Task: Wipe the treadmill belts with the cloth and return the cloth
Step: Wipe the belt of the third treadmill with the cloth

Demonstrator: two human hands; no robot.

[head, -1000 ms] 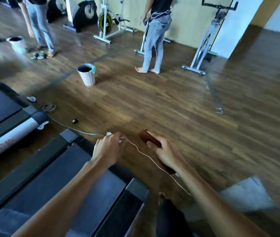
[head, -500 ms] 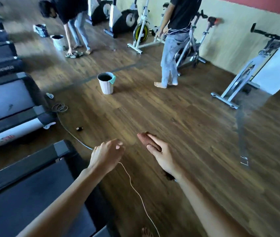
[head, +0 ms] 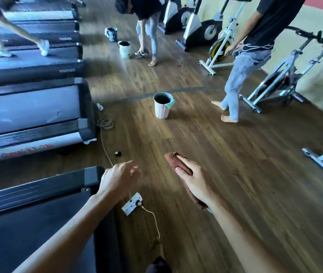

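Note:
My right hand (head: 193, 180) holds a folded brown cloth (head: 173, 159) in the air above the wooden floor, fingers laid along its top; the cloth runs back under my palm. My left hand (head: 118, 179) hovers at the rear corner of the nearest treadmill, fingers curled, pinching a thin white cord (head: 152, 217) with a small white box (head: 132, 203) on it. The dark belt of the nearest treadmill (head: 28, 233) fills the lower left. A second treadmill belt (head: 28, 109) lies beyond it. A white bucket (head: 161, 105) with a teal cloth on its rim stands ahead.
More treadmills line the left side, and a person walks on one (head: 18, 42). A barefoot person (head: 241, 62) stands right of the bucket, another (head: 146, 26) bends near two further buckets. Exercise bikes (head: 278, 83) stand along the right wall. A coiled cord (head: 105, 123) lies on the floor.
The view has lifted and swung left, bringing more treadmills and the bucket closer to centre. Both hands stay out in front, the right still holding the cloth; the white box now shows below my left hand.

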